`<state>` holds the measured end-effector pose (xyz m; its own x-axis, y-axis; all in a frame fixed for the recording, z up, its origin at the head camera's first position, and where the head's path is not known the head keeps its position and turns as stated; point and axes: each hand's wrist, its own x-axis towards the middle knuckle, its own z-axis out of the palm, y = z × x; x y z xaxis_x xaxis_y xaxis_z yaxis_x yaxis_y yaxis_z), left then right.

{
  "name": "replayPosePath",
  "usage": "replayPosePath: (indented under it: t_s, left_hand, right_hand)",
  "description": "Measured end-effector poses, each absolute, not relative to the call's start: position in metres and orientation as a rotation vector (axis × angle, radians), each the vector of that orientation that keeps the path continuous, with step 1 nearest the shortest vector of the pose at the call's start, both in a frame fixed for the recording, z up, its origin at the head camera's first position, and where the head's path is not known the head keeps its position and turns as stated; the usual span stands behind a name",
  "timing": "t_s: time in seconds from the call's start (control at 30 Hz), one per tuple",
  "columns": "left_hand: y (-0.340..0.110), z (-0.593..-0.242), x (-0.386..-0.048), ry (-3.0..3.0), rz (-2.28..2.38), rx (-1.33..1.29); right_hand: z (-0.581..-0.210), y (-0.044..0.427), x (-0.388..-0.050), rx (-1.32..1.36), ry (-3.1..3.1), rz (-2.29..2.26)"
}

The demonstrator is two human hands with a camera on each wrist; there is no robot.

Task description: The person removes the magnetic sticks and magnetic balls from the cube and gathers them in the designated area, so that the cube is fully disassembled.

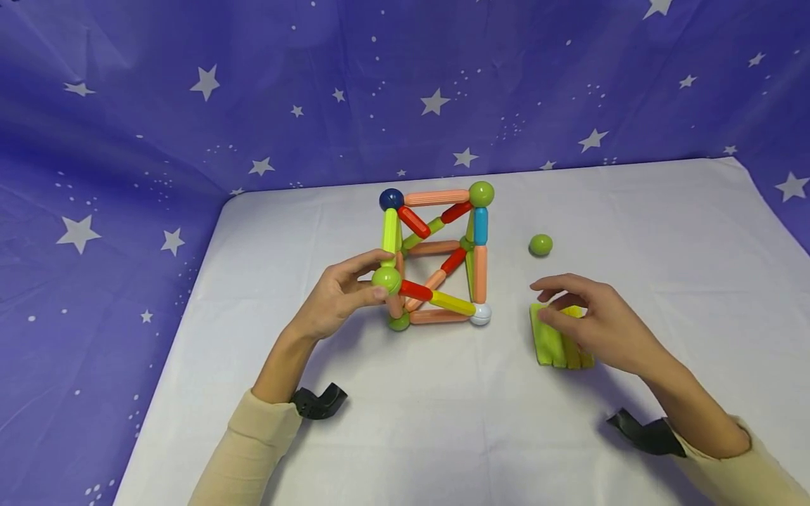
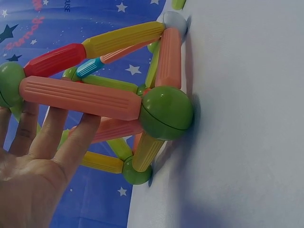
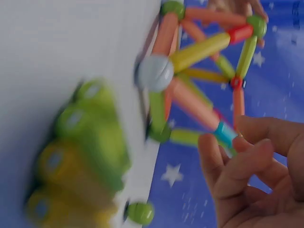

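Note:
A cube-like frame of magnetic rods and balls (image 1: 439, 318) stands mid-table, with salmon, red, yellow, green and blue rods. At its upper near-left corner, my left hand (image 1: 338, 295) pinches a green ball (image 1: 387, 280) between thumb and fingers. The left wrist view shows those fingers behind a salmon rod (image 2: 80, 97) that runs down to another green ball (image 2: 166, 113). My right hand (image 1: 601, 323) hovers over a row of green and yellow rods (image 1: 552, 344), its fingers loosely bent and nothing visible between them. A white ball (image 1: 480, 314) forms the near-right bottom corner.
A loose green ball (image 1: 541, 244) lies right of the frame, beyond the rods. White cloth (image 1: 405, 436) covers the table; a purple star-patterned curtain (image 1: 354, 91) hangs behind it and along the left. Black curved wrist pieces (image 1: 320, 402) stick out below both forearms.

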<state>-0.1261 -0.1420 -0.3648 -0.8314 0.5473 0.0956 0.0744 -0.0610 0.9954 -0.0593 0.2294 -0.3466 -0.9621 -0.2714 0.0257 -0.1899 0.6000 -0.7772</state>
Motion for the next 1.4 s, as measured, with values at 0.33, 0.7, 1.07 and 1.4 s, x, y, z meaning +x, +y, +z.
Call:
replayPosePath:
  t_s: [0.33, 0.7, 1.07, 1.4]
  left_hand:
    - [-0.142, -0.365, -0.126, 1.885, 1.962, 0.669]
    - [-0.141, -0.38, -0.128, 2.109, 1.765, 0.768]
    - [-0.143, -0.369, -0.125, 2.164, 1.746, 0.748]
    - [-0.139, -0.376, -0.123, 2.127, 1.813, 0.746]
  right_hand:
    - [-0.331, 0.165, -0.076, -0.539, 2.584, -1.526]
    - [-0.332, 0.114, -0.101, -0.691, 2.55, -1.565]
    - [-0.33, 0.1, -0.106, -0.733, 2.522, -1.49]
    - [-0.333, 0.102, -0.105, -0.731, 2.515, -1.461]
